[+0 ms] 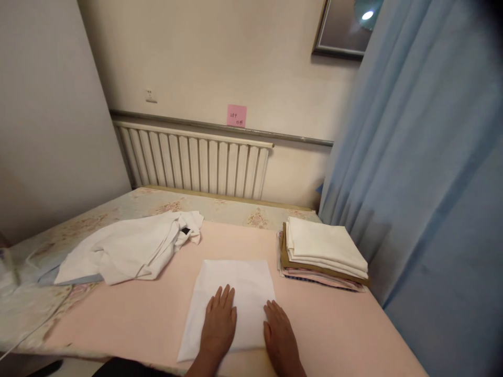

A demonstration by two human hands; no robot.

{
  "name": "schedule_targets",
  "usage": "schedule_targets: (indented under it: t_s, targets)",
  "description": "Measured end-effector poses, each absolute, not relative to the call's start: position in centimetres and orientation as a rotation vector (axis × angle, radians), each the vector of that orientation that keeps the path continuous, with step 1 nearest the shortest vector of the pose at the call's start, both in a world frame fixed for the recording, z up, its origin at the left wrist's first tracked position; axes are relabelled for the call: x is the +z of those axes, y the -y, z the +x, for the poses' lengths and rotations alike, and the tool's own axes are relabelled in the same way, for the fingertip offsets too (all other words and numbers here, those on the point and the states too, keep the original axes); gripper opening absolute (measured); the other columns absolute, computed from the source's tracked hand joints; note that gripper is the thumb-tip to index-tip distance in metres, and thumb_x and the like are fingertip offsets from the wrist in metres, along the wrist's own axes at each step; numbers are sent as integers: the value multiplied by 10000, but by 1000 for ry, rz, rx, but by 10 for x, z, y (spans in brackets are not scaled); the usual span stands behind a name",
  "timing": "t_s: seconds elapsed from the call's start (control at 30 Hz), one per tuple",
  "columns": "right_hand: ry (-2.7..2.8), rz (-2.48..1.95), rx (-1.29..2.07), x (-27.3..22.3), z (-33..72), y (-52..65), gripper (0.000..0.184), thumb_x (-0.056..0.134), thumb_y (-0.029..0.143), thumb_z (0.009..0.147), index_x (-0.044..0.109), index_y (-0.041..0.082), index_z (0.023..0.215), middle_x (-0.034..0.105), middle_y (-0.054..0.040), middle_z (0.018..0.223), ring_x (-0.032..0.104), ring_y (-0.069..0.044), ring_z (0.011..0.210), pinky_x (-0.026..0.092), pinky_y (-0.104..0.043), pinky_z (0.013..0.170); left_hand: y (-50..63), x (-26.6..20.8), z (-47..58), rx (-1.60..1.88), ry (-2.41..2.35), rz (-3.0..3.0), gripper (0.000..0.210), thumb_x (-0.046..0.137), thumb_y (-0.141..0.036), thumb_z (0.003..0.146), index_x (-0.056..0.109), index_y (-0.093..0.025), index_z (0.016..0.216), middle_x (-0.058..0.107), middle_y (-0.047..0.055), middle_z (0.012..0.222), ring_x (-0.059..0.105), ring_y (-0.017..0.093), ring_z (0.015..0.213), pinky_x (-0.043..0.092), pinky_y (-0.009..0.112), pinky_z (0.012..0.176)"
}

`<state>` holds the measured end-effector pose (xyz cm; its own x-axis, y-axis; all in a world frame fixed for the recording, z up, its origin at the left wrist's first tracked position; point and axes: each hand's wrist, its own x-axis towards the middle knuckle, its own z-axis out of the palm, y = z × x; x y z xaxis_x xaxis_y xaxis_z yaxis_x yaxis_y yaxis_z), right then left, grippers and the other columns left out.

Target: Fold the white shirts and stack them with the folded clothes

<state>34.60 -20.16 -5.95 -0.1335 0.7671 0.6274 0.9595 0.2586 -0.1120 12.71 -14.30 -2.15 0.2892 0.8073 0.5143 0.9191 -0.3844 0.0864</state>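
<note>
A white cloth (239,277), folded into a flat rough square, lies on the pink sheet before me. My left hand (220,322) rests flat on its middle, fingers stretched out and pointing away from me. At the cloth's right edge lies my right hand (281,332), also flat, its fingertips touching the border. Neither hand grips anything. Parts of the cloth are hidden under both palms. What kind of garment or linen it is, I cannot tell.
To the left lies a crumpled white garment (133,246). A stack of folded fabrics (326,246) stands at the right, beside a blue curtain (412,183). The pink sheet (133,314) covers part of a floral bedspread (223,212). A radiator (196,159) runs along the wall behind.
</note>
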Motion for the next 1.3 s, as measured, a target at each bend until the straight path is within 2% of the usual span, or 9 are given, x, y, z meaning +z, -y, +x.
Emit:
schedule_targets:
  t_s: [0.8,1.13,1.3]
  targets:
    - [1923,-1576,-311,-59,345,202,410,441,232,914,527,193,1313,550,-84,1345,480,-257,1273,439,-471,1043,143,-19,128,-676,1633,-2366,476,371,-232,909,470,-207,1375,466,36,1446,365,251,1358,323,445,1073]
    - [1768,-1631,-245,-59,346,196,374,430,286,917,602,190,1235,616,-88,1261,566,-254,1181,493,-452,980,144,-15,128,-664,1632,-2366,474,371,-237,907,483,-196,1366,477,47,1437,382,264,1345,343,455,1057]
    - [1799,-1613,-329,-46,331,192,380,424,242,915,582,186,1256,597,-97,1287,520,-274,1233,430,-513,1030,143,-18,128,-683,1607,-2348,477,373,-230,903,482,-205,1367,475,40,1439,381,263,1345,347,454,1055]
